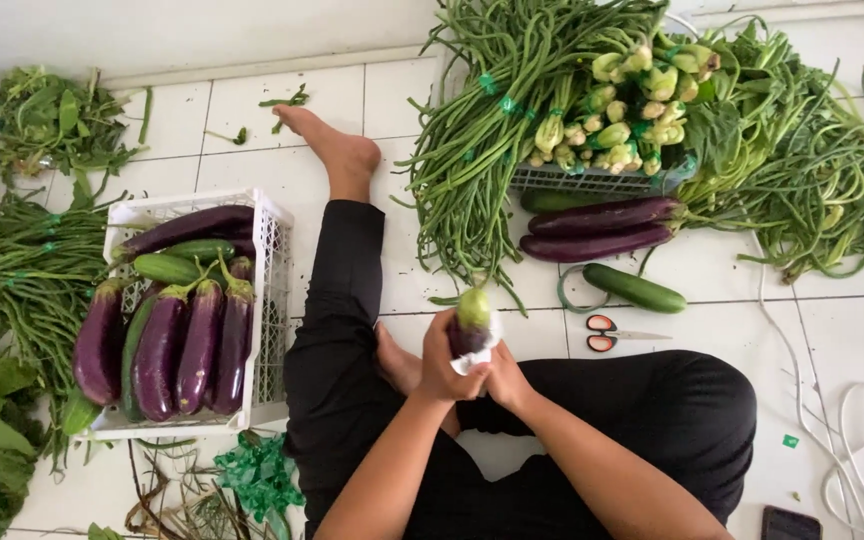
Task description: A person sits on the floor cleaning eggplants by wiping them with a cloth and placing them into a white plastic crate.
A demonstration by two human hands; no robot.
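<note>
I sit on a white tiled floor with my legs folded. My left hand point(444, 362) and my right hand point(505, 380) both grip one small purple eggplant point(471, 322) with a green cap, held upright over my lap. A bit of white wrapping point(472, 362) shows under it between my fingers. A white plastic crate point(274, 300) on my left holds several purple eggplants point(167, 350) and a few green cucumbers point(167, 267).
Long beans point(492, 110) and leafy greens point(812, 170) are piled ahead over a wire basket point(592, 182) of pale green stalks. Two eggplants point(602, 228), a cucumber point(635, 288) and red-handled scissors point(607, 333) lie nearby. White cable point(832, 420) and a phone point(790, 524) lie at right.
</note>
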